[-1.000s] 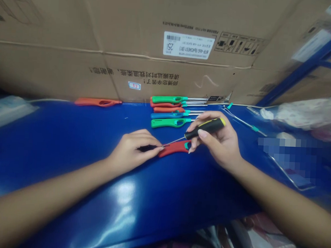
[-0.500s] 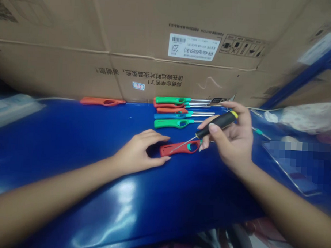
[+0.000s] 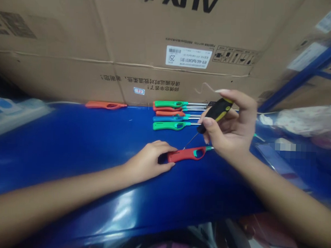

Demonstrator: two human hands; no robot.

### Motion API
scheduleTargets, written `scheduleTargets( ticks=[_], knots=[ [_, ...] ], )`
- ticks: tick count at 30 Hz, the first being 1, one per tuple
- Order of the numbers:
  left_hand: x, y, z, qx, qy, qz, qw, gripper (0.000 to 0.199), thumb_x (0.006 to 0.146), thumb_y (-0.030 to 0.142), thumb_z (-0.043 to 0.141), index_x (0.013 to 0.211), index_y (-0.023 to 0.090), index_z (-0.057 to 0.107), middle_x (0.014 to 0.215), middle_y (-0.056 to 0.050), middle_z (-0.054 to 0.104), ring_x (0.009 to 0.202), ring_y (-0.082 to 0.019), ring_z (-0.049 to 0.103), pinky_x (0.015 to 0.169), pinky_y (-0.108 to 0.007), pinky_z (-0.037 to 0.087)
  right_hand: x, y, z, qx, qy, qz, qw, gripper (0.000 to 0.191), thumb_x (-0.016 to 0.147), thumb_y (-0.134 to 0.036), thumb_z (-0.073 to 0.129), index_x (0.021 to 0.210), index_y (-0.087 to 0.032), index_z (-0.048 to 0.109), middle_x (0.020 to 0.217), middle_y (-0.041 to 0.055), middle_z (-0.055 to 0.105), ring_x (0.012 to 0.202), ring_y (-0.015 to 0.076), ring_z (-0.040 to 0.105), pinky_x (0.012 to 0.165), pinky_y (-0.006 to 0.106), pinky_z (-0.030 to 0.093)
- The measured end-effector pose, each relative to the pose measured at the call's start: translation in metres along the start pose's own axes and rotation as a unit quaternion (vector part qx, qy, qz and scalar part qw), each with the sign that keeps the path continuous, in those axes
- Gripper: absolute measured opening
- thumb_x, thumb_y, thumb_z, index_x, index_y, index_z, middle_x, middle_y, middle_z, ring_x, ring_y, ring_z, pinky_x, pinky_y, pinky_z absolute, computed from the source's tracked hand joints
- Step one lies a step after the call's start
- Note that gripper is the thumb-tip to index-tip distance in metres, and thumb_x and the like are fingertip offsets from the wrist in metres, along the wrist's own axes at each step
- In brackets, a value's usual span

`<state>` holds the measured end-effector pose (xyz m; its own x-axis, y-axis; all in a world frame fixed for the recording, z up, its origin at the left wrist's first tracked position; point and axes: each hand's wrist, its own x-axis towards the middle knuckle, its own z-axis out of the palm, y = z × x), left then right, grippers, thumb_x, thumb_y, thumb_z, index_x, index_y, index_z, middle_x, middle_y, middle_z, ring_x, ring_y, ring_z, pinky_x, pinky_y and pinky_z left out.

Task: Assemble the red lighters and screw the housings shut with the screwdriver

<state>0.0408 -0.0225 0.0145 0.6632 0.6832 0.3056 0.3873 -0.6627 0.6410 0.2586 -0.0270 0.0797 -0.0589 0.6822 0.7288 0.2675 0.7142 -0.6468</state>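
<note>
A red long-neck lighter lies on the blue tabletop, its teal-tipped end pointing right. My left hand grips the butt of it between thumb and fingers. My right hand is closed on a black and yellow screwdriver, held at a slant. The thin shaft runs down to the lighter's upper edge; whether the tip touches it I cannot tell. Behind lies a row of several lighters, with a green lighter nearest and a blue lighter beyond it.
A large cardboard box walls off the back. An orange lighter body lies at its foot. To the left is a clear plastic bag; to the right are a phone-like flat object, a pale patterned bag and a blue metal post.
My left hand has closed onto the lighter's butt. The lighter sits slightly further right in view, and the screwdriver is held steeper, its tip nearer the lighter's upper edge. The camera view has shifted.
</note>
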Motion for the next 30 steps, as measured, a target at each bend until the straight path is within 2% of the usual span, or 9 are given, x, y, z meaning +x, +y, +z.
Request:
scheduleTargets(
  ticks=[3, 7, 9, 13, 17, 19, 24, 30],
  knots=[
    [0.008, 0.004, 0.008, -0.005, 0.012, -0.01, 1.0, 0.031, 0.08, 0.019, 0.074, 0.111, 0.017, 0.073, 0.106, -0.007, 0.075, 0.097, -0.023, 0.07, 0.089, -0.038, 0.055, 0.005, 0.002, 0.003, 0.008, -0.004, 0.017, 1.0, 0.045, 0.088, -0.046, 0.07, 0.127, -0.036, 0.05, 0.111, 0.0044, 0.065, 0.073, 0.0165, 0.067, 0.049, 0.029, 0.059],
    [0.016, 0.001, 0.016, -0.026, 0.031, -0.017, 0.999, 0.036, 0.075, 0.023, 0.081, 0.11, 0.018, 0.072, 0.107, -0.007, 0.075, 0.097, -0.024, 0.069, 0.09, -0.039, 0.055, 0.001, 0.013, 0.003, 0.044, -0.015, 0.037, 0.998, 0.043, 0.093, -0.044, 0.064, 0.132, -0.041, 0.045, 0.093, 0.0003, 0.064, 0.055, 0.0106, 0.06, 0.04, 0.023, 0.05],
    [0.016, -0.001, 0.016, -0.033, 0.032, -0.01, 0.999, 0.041, 0.075, 0.029, 0.082, 0.114, 0.018, 0.071, 0.109, -0.008, 0.075, 0.099, -0.024, 0.069, 0.091, -0.04, 0.055, -0.003, 0.018, 0.001, 0.058, -0.034, 0.04, 0.997, 0.045, 0.093, -0.04, 0.065, 0.134, -0.041, 0.044, 0.09, -0.0003, 0.063, 0.052, 0.0096, 0.058, 0.04, 0.023, 0.049],
    [0.014, -0.005, 0.014, -0.039, 0.026, 0.004, 0.999, 0.042, 0.076, 0.031, 0.082, 0.115, 0.018, 0.071, 0.11, -0.008, 0.075, 0.101, -0.024, 0.069, 0.092, -0.039, 0.054, -0.013, 0.018, -0.003, 0.068, -0.072, 0.046, 0.994, 0.05, 0.09, -0.033, 0.069, 0.134, -0.039, 0.047, 0.103, 0.0028, 0.064, 0.061, 0.012, 0.062, 0.045, 0.026, 0.054],
    [0.013, -0.007, 0.015, -0.051, 0.026, 0.009, 0.998, 0.032, 0.081, 0.024, 0.077, 0.112, 0.018, 0.072, 0.111, -0.007, 0.075, 0.103, -0.022, 0.068, 0.095, -0.038, 0.054, -0.019, 0.016, -0.003, 0.031, -0.061, 0.023, 0.997, 0.056, 0.086, -0.028, 0.072, 0.135, -0.039, 0.047, 0.13, 0.0062, 0.058, 0.074, 0.0155, 0.066, 0.047, 0.027, 0.056],
    [0.013, -0.007, 0.016, -0.052, 0.027, 0.007, 0.998, 0.032, 0.082, 0.024, 0.076, 0.112, 0.019, 0.071, 0.111, -0.006, 0.075, 0.103, -0.022, 0.068, 0.095, -0.038, 0.054, -0.021, 0.017, -0.002, 0.012, -0.06, -0.002, 0.998, 0.059, 0.085, -0.027, 0.073, 0.136, -0.04, 0.046, 0.136, 0.0068, 0.054, 0.079, 0.0173, 0.066, 0.05, 0.028, 0.058],
    [0.014, -0.007, 0.015, -0.043, 0.024, 0.005, 0.999, 0.032, 0.081, 0.025, 0.077, 0.112, 0.02, 0.071, 0.109, -0.006, 0.075, 0.1, -0.022, 0.068, 0.093, -0.039, 0.054, -0.024, 0.021, 0.0, 0.001, -0.082, -0.043, 0.996, 0.06, 0.085, -0.023, 0.07, 0.137, -0.041, 0.046, 0.135, 0.0062, 0.055, 0.081, 0.0192, 0.067, 0.057, 0.035, 0.062],
    [0.014, -0.007, 0.015, -0.044, 0.022, 0.005, 0.999, 0.034, 0.08, 0.024, 0.078, 0.113, 0.022, 0.071, 0.109, -0.005, 0.075, 0.1, -0.023, 0.068, 0.094, -0.04, 0.053, -0.025, 0.021, 0.002, -0.002, -0.077, -0.026, 0.997, 0.055, 0.087, -0.026, 0.069, 0.136, -0.04, 0.046, 0.13, 0.0063, 0.058, 0.081, 0.0197, 0.067, 0.058, 0.037, 0.062]
  ],
)
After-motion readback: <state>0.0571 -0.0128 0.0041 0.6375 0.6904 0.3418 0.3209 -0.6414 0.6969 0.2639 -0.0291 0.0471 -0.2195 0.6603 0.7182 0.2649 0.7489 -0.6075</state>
